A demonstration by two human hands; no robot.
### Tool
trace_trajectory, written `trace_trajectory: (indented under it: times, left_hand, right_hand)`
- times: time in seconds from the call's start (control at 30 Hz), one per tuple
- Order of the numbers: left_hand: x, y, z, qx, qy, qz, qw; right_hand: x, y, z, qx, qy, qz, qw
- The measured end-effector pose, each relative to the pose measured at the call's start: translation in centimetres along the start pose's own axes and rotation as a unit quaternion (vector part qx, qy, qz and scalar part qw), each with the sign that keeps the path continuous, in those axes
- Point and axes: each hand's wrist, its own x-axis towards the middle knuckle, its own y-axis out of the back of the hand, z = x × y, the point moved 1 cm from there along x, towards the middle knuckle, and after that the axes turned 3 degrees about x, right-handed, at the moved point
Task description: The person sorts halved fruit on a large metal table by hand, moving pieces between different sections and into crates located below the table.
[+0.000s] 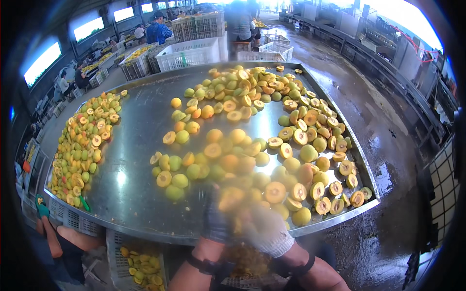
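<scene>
Halved stone fruit, yellow-green with brown centres, and some whole-looking ones lie in a loose heap (300, 136) on a metal-topped table (145, 109). My left hand (217, 214), in a dark glove, is at the table's near edge. Close beside it is my right hand (267, 227), in a whitish knitted glove. A blurred orange-yellow fruit (232, 198) shows at the fingers of my left hand; whether it is held cannot be told. A blurred patch in the middle of the view hides the fingers of both hands.
A second fruit heap (82, 145) and a green-handled tool (84, 203) lie at the table's left. Below the near edge stands a crate of fruit pieces (113, 254). A co-worker's gloved hand (42, 207) is at left. White plastic crates (187, 54) stand beyond the far edge.
</scene>
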Motion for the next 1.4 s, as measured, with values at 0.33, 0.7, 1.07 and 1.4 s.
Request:
trace_trajectory:
  times: [0.33, 0.7, 1.07, 1.4]
  left_hand:
    - [0.0, 0.9, -1.2, -0.142, 0.04, -0.078, 0.986]
    - [-0.6, -1.1, -1.6, -0.14, 0.082, 0.042, 0.986]
    - [1.1, 4.5, -4.8, -0.125, 0.101, 0.073, 0.984]
    - [2.4, 4.4, -3.4, -0.011, -0.012, 0.098, 0.995]
  right_hand:
    - [0.2, -0.7, 1.0, -0.059, 0.004, 0.018, 0.998]
    - [1.5, 1.3, 0.2, -0.069, 0.148, 0.148, 0.975]
    - [1.4, 0.2, -2.0, -0.125, 0.121, 0.042, 0.984]
    - [-0.9, 0.0, 1.8, 0.111, 0.017, -0.042, 0.993]
